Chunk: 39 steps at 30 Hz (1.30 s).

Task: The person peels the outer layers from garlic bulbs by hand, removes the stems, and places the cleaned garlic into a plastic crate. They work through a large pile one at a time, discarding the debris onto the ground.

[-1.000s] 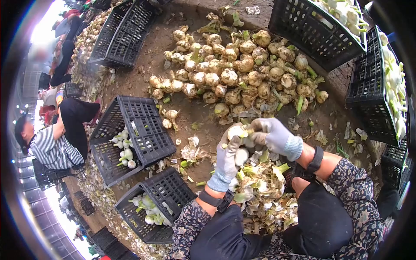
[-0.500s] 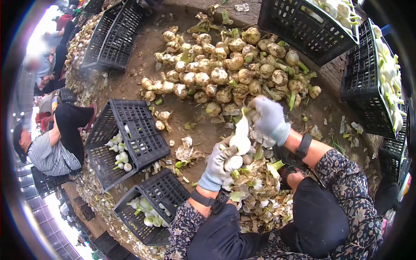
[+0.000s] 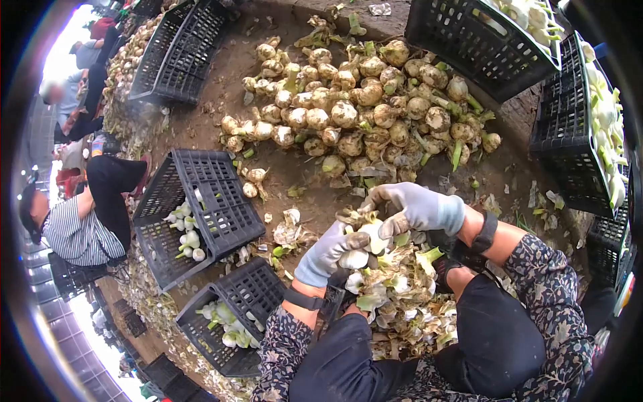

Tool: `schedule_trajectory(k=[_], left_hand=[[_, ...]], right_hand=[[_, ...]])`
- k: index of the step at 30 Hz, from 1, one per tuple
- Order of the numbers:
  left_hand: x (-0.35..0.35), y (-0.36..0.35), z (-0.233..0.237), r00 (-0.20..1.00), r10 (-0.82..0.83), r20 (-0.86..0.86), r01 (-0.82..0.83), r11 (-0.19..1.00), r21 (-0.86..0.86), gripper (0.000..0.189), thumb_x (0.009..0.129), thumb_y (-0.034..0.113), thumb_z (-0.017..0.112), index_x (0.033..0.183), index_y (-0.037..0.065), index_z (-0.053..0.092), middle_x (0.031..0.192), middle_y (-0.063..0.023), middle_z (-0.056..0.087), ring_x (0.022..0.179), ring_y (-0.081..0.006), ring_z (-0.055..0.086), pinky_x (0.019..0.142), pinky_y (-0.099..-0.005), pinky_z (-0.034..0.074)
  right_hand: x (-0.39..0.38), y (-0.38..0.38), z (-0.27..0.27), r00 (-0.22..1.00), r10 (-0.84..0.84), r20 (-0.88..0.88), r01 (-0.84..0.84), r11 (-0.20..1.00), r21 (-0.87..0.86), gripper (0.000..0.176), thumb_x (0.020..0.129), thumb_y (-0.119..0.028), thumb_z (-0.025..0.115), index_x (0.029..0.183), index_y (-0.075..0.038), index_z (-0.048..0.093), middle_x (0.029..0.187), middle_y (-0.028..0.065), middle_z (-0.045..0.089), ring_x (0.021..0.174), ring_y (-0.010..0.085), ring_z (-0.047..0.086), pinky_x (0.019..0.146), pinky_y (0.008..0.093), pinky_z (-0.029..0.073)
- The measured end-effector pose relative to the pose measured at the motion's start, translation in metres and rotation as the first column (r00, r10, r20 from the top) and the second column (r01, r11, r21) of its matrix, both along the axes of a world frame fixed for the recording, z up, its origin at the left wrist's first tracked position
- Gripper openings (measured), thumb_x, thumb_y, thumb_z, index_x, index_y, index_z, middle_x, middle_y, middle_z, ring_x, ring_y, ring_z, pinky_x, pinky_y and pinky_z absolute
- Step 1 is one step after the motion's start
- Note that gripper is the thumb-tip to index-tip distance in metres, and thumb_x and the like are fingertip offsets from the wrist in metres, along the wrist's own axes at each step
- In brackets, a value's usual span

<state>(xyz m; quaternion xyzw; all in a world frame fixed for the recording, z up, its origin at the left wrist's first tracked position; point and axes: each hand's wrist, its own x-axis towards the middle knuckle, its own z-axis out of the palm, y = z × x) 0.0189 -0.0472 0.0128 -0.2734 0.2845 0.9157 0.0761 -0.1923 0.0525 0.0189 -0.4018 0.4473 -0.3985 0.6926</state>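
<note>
My left hand (image 3: 329,253), in a grey-white glove with soiled fingertips, is closed around a white garlic bulb (image 3: 353,259). My right hand (image 3: 418,213), gloved the same way, bends over from the right with its fingers on a pale, partly peeled garlic bulb (image 3: 375,236) between the two hands. Brown outer leaves hang near my left fingertips. Under both hands lies a heap of stripped skins and leaves (image 3: 408,315) between my knees. Beyond them spreads a pile of dirty, unpeeled garlic bulbs (image 3: 368,94) with short cut stems.
To the left, two tilted black crates (image 3: 224,208) (image 3: 251,295) hold some white bulbs. Full black crates (image 3: 482,50) (image 3: 569,134) stand at the upper right. Another crate (image 3: 181,53) stands upper left. A person in a striped shirt (image 3: 84,231) sits at the left.
My right hand has come down and nearer to my left hand, its fingers now on the bulb. The long white bulb and stem held upright between the hands no longer shows that way.
</note>
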Motion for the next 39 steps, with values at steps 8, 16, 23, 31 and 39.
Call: schedule_trajectory(k=[8,16,23,31,39], left_hand=[[0.01,0.001,-0.007,0.971,-0.22,-0.094,0.202,0.965,-0.166,0.067,0.069,0.037,0.081,0.118,-0.002,0.057,0.101,-0.0093,0.065,0.088,-0.0178,0.065,0.078,-0.0287,0.053],[0.011,-0.006,0.006,0.991,-0.111,-0.073,0.108,0.993,-0.044,0.036,0.077,0.022,0.075,0.097,-0.006,0.064,0.086,-0.0085,0.067,0.073,-0.0148,0.065,0.061,-0.0276,0.055],[0.018,-0.008,-0.014,0.995,-0.074,-0.063,0.078,0.995,0.057,0.06,0.076,0.027,0.075,0.121,-0.007,0.053,0.107,-0.0164,0.063,0.091,-0.0206,0.064,0.077,-0.0296,0.054],[0.014,0.005,-0.018,0.915,0.322,-0.245,-0.317,0.947,0.057,0.064,0.084,0.019,0.069,0.138,0.003,0.039,0.113,-0.0124,0.062,0.081,-0.0196,0.067,0.07,-0.0263,0.056],[0.009,0.011,-0.018,0.857,0.48,-0.187,-0.489,0.872,-0.002,0.061,0.083,0.024,0.071,0.132,0.003,0.042,0.104,-0.0167,0.063,0.077,-0.0223,0.067,0.065,-0.0294,0.057]], right_hand=[[0.007,0.006,-0.007,0.961,-0.015,0.278,-0.086,0.934,0.348,0.024,0.081,-0.021,0.075,0.095,-0.004,0.065,0.077,0.0025,0.066,0.051,0.0068,0.057,0.042,0.0222,0.041],[0.02,0.016,0.03,0.754,-0.097,-0.65,-0.123,0.951,-0.285,0.027,0.082,-0.018,0.063,0.106,-0.007,0.067,0.098,0.0148,0.066,0.087,0.0313,0.064,0.08,0.038,0.051],[0.033,0.012,0.016,0.683,-0.214,-0.699,0.058,0.969,-0.239,0.016,0.084,-0.015,0.058,0.095,-0.003,0.062,0.088,0.017,0.064,0.079,0.0341,0.064,0.071,0.0395,0.051],[0.038,0.014,0.014,0.754,-0.371,-0.542,0.32,0.928,-0.19,0.017,0.088,-0.013,0.056,0.096,0.001,0.06,0.086,0.0214,0.061,0.083,0.0362,0.062,0.073,0.04,0.048],[0.04,0.021,0.014,0.463,0.188,-0.866,-0.34,0.94,0.022,0.023,0.079,-0.027,0.064,0.092,-0.008,0.063,0.087,0.0134,0.064,0.081,0.0332,0.065,0.069,0.0435,0.052]])
